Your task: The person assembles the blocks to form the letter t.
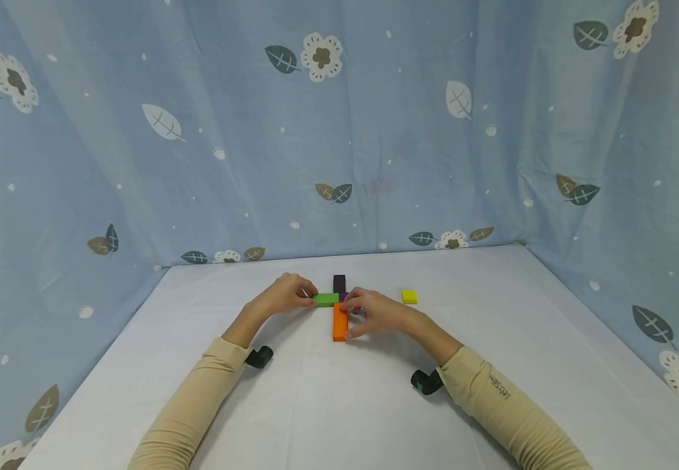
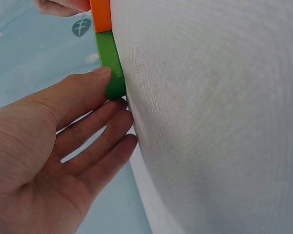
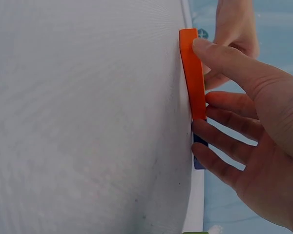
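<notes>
In the head view, coloured blocks form a cross-like group on the table. My left hand [image 1: 285, 294] holds the left end of a green block [image 1: 326, 299], its thumb on the block in the left wrist view. My right hand [image 1: 377, 310] spans an orange block [image 1: 340, 323] that points toward me, thumb by the near end, fingers by the far end. Those fingers partly cover a purple block [image 1: 343, 297] lying right of the green one. In the right wrist view, the lower fingers touch this purple block [image 3: 199, 156]. A black block [image 1: 339, 283] lies behind the group.
A small yellow block [image 1: 409, 296] lies apart, to the right of my right hand. The white-covered table [image 1: 316, 405] ends at a blue patterned curtain [image 1: 375, 130]. Dark wrist cameras [image 1: 260, 357] protrude from under both sleeves.
</notes>
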A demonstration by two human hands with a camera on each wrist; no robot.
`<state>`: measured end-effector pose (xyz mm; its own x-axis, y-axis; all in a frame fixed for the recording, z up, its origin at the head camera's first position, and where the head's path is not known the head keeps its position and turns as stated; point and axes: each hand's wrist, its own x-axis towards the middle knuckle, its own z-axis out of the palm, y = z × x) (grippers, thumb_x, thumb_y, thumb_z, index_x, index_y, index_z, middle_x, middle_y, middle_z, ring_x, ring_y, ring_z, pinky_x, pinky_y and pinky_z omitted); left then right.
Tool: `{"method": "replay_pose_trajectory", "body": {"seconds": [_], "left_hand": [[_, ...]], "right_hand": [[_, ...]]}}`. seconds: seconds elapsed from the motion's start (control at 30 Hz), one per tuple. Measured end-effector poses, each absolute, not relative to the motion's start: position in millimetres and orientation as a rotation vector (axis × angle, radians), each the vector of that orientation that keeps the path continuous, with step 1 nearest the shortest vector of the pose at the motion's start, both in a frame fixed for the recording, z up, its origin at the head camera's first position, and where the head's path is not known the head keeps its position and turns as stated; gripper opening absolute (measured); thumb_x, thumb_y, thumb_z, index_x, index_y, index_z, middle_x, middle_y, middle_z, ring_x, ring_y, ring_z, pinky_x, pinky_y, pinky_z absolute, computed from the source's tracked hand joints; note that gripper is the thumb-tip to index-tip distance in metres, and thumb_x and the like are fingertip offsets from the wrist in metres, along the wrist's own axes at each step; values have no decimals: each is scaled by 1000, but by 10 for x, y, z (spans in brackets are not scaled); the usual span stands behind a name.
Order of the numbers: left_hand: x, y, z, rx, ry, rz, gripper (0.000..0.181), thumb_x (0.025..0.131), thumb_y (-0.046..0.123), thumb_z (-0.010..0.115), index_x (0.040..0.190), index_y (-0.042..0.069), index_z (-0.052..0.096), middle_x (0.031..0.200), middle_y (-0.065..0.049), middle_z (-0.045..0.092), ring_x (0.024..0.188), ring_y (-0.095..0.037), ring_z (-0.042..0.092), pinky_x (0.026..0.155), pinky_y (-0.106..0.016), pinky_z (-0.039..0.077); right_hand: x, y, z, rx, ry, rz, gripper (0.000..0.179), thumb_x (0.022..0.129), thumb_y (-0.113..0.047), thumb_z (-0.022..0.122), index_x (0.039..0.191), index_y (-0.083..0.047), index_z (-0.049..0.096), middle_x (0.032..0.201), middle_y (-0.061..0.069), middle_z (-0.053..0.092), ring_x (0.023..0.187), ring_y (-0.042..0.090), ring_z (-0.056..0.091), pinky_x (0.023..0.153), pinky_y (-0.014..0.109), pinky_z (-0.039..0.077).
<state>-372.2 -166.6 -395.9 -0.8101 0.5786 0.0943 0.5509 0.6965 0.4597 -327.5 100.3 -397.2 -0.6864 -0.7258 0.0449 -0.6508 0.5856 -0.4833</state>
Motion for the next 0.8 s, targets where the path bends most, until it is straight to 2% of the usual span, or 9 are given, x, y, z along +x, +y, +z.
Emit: {"method": "replay_pose_trajectory", "body": {"seconds": [0.8], "left_hand": [[-3712,-1651,-3922,940,2837,725,24,86,14,75,108,4,75,102,-9,76,86,-17,72,77,-28,59]], "right_hand": [[-3278,1027,-3942,-1143,2649,-725,59,81,-40,79,129,-10,64,126,5,57,106,21,59,93,35,53]]}}
